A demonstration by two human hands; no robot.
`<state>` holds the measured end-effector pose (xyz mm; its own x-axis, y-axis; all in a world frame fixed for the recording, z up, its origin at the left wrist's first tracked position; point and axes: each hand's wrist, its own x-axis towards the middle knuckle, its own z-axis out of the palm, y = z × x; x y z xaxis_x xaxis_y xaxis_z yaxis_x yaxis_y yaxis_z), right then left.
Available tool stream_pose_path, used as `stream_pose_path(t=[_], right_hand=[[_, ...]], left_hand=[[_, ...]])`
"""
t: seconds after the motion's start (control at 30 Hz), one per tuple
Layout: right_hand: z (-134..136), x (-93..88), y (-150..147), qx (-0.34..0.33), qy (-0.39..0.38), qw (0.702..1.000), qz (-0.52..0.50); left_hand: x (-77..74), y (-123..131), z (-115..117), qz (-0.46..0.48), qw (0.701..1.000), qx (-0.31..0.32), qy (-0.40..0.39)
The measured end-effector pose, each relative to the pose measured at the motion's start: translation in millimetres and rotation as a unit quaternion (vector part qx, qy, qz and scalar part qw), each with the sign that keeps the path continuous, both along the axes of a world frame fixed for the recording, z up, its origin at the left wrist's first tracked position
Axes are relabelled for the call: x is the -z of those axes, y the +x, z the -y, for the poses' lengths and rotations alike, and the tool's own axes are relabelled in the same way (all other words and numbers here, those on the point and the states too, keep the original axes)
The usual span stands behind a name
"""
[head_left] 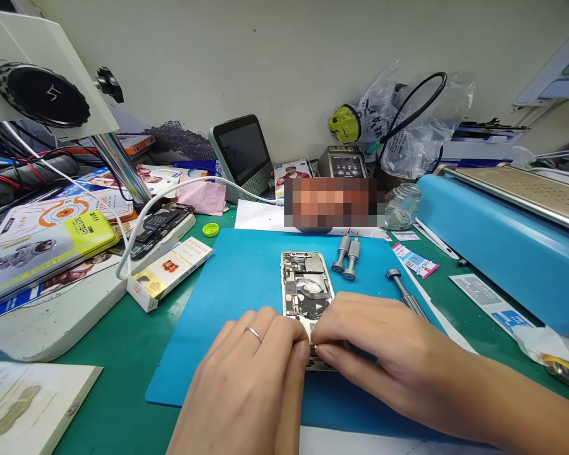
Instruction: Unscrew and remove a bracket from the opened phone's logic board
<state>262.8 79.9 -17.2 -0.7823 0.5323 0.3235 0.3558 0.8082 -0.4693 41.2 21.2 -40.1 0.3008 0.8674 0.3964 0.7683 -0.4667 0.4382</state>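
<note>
An opened smartphone (308,278) with its inner parts bare lies on the blue mat (237,278), its lower half partly covered by my fingers. My left hand (260,360), with a ring on one finger, has its thumb and forefinger pinched over the phone's lower part. From the other side, my right hand (374,341) pinches at the same spot, fingertips almost touching the left ones. Whatever lies between the fingertips is too small and hidden to make out. Beyond the right hand, two grey screwdrivers (346,256) lie together, and another screwdriver (404,291) lies nearer.
Left stand a white microscope stand (52,316), a cigarette box (171,272), battery boxes (52,246) and a green cap (211,229). Behind are a smart display (246,155) and a glass jar (402,205). A blue machine (497,246) borders the right side.
</note>
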Motion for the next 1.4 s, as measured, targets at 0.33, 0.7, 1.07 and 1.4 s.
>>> stream_pose_path(t=[0.33,0.7,1.07,1.4], right_hand=[[-0.3,-2.4,-2.4,0.022,0.023,0.999,-0.008],[-2.3,-0.2,-2.5,0.029,0.030,0.999,-0.014],[-1.4,-1.7,-2.3,0.026,0.033,0.999,0.001],[-1.4,0.8,-2.7,0.031,0.032,0.999,-0.008]], left_hand=[[-1.0,1.9,0.7,-0.018,1.000,-0.006,-0.001],[6.9,-5.7,-0.8,-0.045,0.999,0.021,0.013],[6.4,-4.6,-2.9,-0.060,0.997,0.035,0.015],[6.7,-4.3,-2.9,-0.054,0.998,0.022,0.026]])
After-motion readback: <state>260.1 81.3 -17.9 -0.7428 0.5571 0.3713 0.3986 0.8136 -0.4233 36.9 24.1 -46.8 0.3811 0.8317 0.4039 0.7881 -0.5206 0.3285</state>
